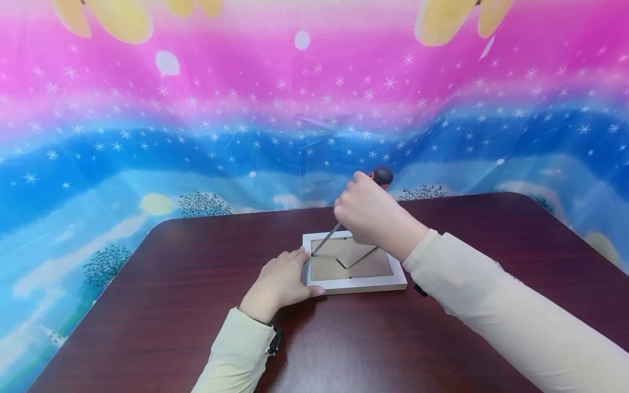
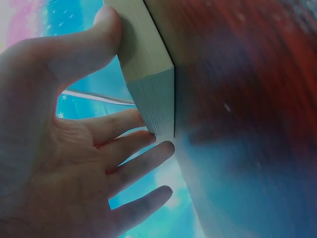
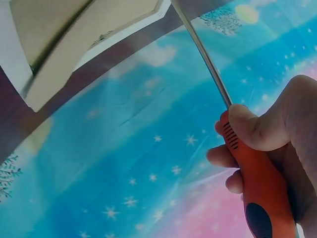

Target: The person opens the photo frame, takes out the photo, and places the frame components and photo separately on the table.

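Dark reddish table (image 1: 147, 305), white frame (image 1: 356, 273) with tan backing, left hand (image 1: 281, 277) spread against it, right hand (image 1: 367, 212) gripping orange-handled screwdriver (image 3: 262, 178).

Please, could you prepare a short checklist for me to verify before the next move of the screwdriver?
1. Screwdriver held by its handle in the right hand: ok.
2. Left hand touching the photo frame at its left end: ok.
3. Frame lying on the table, back side up: ok.
4. Backing board lying inside the frame's rim: ok.
5. Screwdriver tip at the board's left edge, near the left hand's fingers: ok, though perhaps watch them.
6. Tip firmly seated under something: cannot tell; too small to see.
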A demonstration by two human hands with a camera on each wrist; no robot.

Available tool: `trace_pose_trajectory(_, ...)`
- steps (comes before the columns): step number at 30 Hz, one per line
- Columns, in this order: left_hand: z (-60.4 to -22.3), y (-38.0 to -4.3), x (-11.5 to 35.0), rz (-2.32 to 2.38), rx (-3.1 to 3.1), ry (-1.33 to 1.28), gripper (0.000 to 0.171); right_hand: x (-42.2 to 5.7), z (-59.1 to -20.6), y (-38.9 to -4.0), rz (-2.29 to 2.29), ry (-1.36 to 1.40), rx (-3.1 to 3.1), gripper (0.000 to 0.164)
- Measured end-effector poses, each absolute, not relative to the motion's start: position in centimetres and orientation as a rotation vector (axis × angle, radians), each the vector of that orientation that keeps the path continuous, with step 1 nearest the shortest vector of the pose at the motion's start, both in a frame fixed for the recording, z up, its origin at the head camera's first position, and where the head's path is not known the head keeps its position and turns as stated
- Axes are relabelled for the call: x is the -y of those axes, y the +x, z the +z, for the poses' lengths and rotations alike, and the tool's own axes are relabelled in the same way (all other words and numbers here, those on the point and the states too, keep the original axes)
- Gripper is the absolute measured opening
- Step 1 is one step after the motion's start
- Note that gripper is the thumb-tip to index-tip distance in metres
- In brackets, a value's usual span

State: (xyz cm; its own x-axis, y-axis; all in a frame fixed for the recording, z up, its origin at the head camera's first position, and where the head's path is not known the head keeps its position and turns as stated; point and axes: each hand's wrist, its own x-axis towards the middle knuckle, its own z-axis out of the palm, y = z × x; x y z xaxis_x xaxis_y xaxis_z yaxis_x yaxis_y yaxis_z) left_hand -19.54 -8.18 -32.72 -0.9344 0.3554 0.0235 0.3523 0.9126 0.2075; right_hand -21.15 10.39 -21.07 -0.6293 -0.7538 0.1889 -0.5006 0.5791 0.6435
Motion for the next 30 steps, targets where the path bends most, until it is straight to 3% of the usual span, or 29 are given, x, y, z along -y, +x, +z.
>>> trace_pose_trajectory(18,-32.9,-19.7,8.6,0.333,-3.063,0.609,0.074,-3.3,-19.9,-19.1,-1.333,1.023,2.059,0.016)
trace_pose_trajectory(30,-33.2,-19.8,9.0,0.366,-3.098,0.699,0.063,-1.9,-19.9,-18.9,-1.419,1.113,1.95,0.015)
